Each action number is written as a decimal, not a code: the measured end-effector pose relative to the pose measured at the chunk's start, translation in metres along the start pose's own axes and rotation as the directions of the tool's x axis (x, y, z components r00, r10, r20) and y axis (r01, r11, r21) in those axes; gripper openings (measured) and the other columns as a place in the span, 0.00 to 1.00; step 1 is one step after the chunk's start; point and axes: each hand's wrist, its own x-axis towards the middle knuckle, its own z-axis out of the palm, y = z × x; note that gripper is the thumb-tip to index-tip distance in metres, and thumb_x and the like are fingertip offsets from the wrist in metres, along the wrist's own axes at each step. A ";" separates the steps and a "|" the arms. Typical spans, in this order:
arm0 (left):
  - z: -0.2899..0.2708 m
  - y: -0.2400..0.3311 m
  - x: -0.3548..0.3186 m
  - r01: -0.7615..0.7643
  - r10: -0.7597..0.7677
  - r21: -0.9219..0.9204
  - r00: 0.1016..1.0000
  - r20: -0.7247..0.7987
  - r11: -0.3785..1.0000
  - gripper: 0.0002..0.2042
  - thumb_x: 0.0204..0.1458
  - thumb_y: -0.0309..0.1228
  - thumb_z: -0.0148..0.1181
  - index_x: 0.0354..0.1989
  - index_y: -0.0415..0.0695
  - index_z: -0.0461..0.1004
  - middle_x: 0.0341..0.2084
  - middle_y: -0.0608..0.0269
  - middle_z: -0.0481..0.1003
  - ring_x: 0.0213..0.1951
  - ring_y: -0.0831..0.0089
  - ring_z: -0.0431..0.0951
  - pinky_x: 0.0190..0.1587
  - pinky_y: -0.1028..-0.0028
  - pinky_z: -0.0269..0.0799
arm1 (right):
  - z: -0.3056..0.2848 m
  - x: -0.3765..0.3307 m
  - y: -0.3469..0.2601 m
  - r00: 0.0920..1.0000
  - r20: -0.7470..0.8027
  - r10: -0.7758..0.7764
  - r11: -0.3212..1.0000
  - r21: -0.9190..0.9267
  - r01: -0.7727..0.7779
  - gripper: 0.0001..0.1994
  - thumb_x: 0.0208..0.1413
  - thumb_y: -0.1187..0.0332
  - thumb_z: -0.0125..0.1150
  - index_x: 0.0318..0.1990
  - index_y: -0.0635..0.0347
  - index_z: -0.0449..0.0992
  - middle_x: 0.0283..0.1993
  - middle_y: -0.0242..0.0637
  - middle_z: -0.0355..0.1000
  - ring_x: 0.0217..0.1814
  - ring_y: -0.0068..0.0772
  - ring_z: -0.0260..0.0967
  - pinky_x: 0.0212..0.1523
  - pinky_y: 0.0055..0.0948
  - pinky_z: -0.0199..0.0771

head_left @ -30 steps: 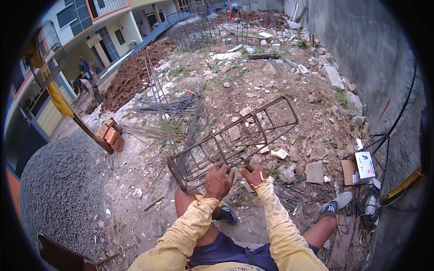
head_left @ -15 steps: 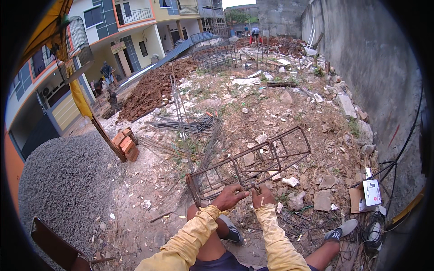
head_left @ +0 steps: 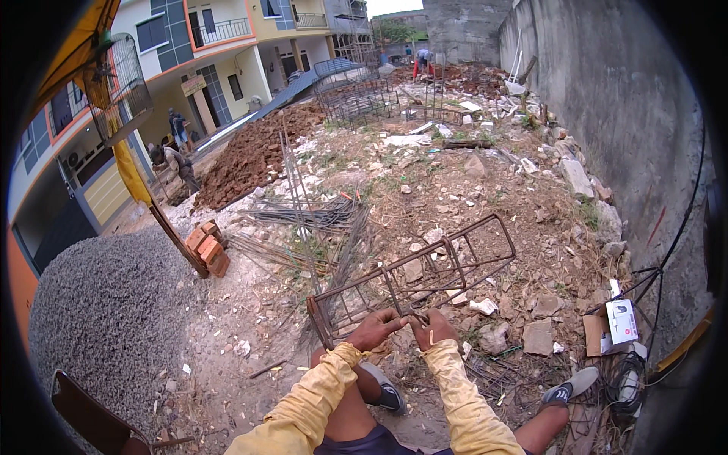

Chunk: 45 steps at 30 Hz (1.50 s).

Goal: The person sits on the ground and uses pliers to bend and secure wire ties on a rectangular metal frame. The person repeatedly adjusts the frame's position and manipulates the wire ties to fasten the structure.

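A rusty rebar cage of long bars and rectangular stirrups lies slanted before me, its near left end close to my knee. My left hand is at the cage's lower near bar, thumb and fingers pinched together; what they pinch is too small to make out. Right beside it my right hand is closed around something small and dark, mostly hidden by the fingers. The fingertips of both hands nearly meet at a stirrup. A thin pale strip shows across the back of my right hand.
Grey gravel is heaped at left, beside stacked bricks and a chair. Loose rods and rubble lie ahead. An opened box and coiled cable sit by the right wall. Several people work farther off.
My left fingers have drawn in from a looser reach to a pinch close to my right hand. The view has shifted slightly. A person at far left shows more fully, bending.
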 end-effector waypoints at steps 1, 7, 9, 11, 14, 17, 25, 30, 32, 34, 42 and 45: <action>0.000 -0.004 0.001 0.010 -0.010 0.009 1.000 0.001 1.000 0.21 0.54 0.52 0.59 0.33 0.43 0.73 0.24 0.69 0.68 0.30 0.79 0.65 0.34 0.74 0.64 | 0.002 0.002 -0.002 1.000 -0.007 0.001 1.000 -0.004 -0.001 0.18 0.49 0.52 0.64 0.36 0.59 0.74 0.35 0.50 0.75 0.39 0.56 0.74 0.37 0.46 0.71; 0.007 -0.004 0.006 -0.001 0.001 0.011 1.000 -0.006 1.000 0.21 0.54 0.51 0.59 0.33 0.43 0.73 0.25 0.71 0.68 0.32 0.80 0.65 0.37 0.75 0.63 | 0.019 0.029 0.021 0.985 0.105 0.138 0.978 0.145 -0.153 0.20 0.43 0.54 0.67 0.32 0.63 0.75 0.31 0.50 0.75 0.35 0.51 0.74 0.37 0.42 0.71; 0.007 0.002 0.005 -0.030 0.030 0.013 1.000 -0.001 0.999 0.19 0.55 0.50 0.59 0.34 0.43 0.73 0.27 0.73 0.68 0.33 0.81 0.64 0.39 0.77 0.62 | 0.022 0.028 0.019 0.990 0.068 0.127 0.981 0.140 -0.136 0.19 0.43 0.56 0.67 0.32 0.64 0.75 0.30 0.51 0.75 0.35 0.52 0.74 0.37 0.42 0.71; 0.003 0.011 0.001 0.035 -0.035 0.012 0.999 0.033 0.999 0.19 0.55 0.50 0.59 0.35 0.43 0.73 0.28 0.71 0.68 0.34 0.80 0.64 0.40 0.76 0.62 | 0.024 0.026 0.016 0.989 0.067 0.130 0.981 0.139 -0.138 0.18 0.43 0.56 0.66 0.33 0.64 0.74 0.31 0.52 0.74 0.35 0.53 0.73 0.37 0.42 0.71; -0.001 -0.009 0.002 -0.017 0.016 0.012 0.999 0.031 1.000 0.19 0.54 0.49 0.60 0.33 0.42 0.73 0.29 0.67 0.69 0.35 0.77 0.66 0.42 0.73 0.63 | 0.021 0.020 0.006 0.991 0.068 0.118 0.985 0.122 -0.125 0.18 0.45 0.57 0.64 0.34 0.64 0.74 0.31 0.53 0.74 0.37 0.56 0.73 0.38 0.44 0.71; 0.000 -0.010 0.003 -0.071 0.071 0.015 0.997 0.041 0.997 0.19 0.54 0.47 0.61 0.31 0.41 0.72 0.29 0.63 0.69 0.37 0.74 0.67 0.43 0.70 0.63 | 0.018 0.020 0.006 0.992 0.074 0.106 0.988 0.102 -0.114 0.18 0.45 0.56 0.63 0.35 0.64 0.75 0.32 0.54 0.74 0.37 0.57 0.73 0.38 0.45 0.70; 0.021 -0.008 -0.004 -0.267 0.305 0.460 0.952 -0.007 0.847 0.14 0.50 0.41 0.63 0.28 0.42 0.71 0.38 0.52 0.70 0.42 0.53 0.71 0.42 0.59 0.67 | 0.023 0.029 0.018 0.985 0.149 0.090 0.977 0.180 -0.116 0.18 0.45 0.56 0.63 0.34 0.64 0.77 0.32 0.53 0.75 0.36 0.55 0.74 0.39 0.45 0.71; 0.050 -0.006 -0.015 -0.137 0.384 0.741 0.907 -0.173 0.658 0.13 0.48 0.42 0.64 0.38 0.49 0.77 0.50 0.53 0.68 0.49 0.54 0.71 0.47 0.59 0.70 | 0.022 0.021 0.031 0.976 0.215 -0.021 0.878 0.470 -0.084 0.16 0.46 0.59 0.69 0.27 0.64 0.73 0.23 0.36 0.70 0.23 0.28 0.65 0.24 0.32 0.64; 0.057 -0.007 -0.016 -0.073 0.396 0.798 0.892 -0.215 0.599 0.14 0.48 0.42 0.64 0.42 0.52 0.77 0.51 0.53 0.68 0.50 0.55 0.71 0.47 0.59 0.71 | 0.025 0.017 0.036 0.945 0.323 0.053 0.753 0.609 -0.250 0.14 0.48 0.61 0.69 0.25 0.60 0.72 0.22 0.32 0.68 0.20 0.23 0.62 0.19 0.28 0.61; 0.063 -0.010 -0.013 -0.034 0.404 0.822 0.882 -0.243 0.568 0.16 0.48 0.42 0.63 0.44 0.54 0.77 0.50 0.54 0.68 0.50 0.56 0.71 0.46 0.59 0.71 | 0.026 0.012 0.040 0.924 0.367 0.105 0.674 0.657 -0.337 0.13 0.49 0.61 0.69 0.23 0.56 0.71 0.19 0.27 0.64 0.16 0.18 0.57 0.15 0.23 0.55; 0.062 -0.024 -0.008 -0.060 0.412 0.844 0.889 -0.197 0.534 0.13 0.48 0.40 0.63 0.41 0.52 0.79 0.51 0.53 0.67 0.50 0.55 0.71 0.47 0.60 0.71 | 0.038 0.005 0.052 0.786 0.587 0.194 0.451 0.658 -0.603 0.19 0.45 0.54 0.72 0.25 0.60 0.73 0.18 0.28 0.63 0.16 0.21 0.58 0.16 0.25 0.54; 0.054 -0.014 -0.012 -0.153 0.395 0.782 0.910 -0.127 0.604 0.13 0.48 0.39 0.61 0.40 0.47 0.78 0.50 0.48 0.68 0.50 0.52 0.71 0.46 0.59 0.71 | 0.047 0.003 0.059 0.774 0.611 0.165 0.395 0.678 -0.620 0.14 0.48 0.57 0.71 0.27 0.57 0.75 0.18 0.28 0.65 0.16 0.19 0.58 0.16 0.24 0.56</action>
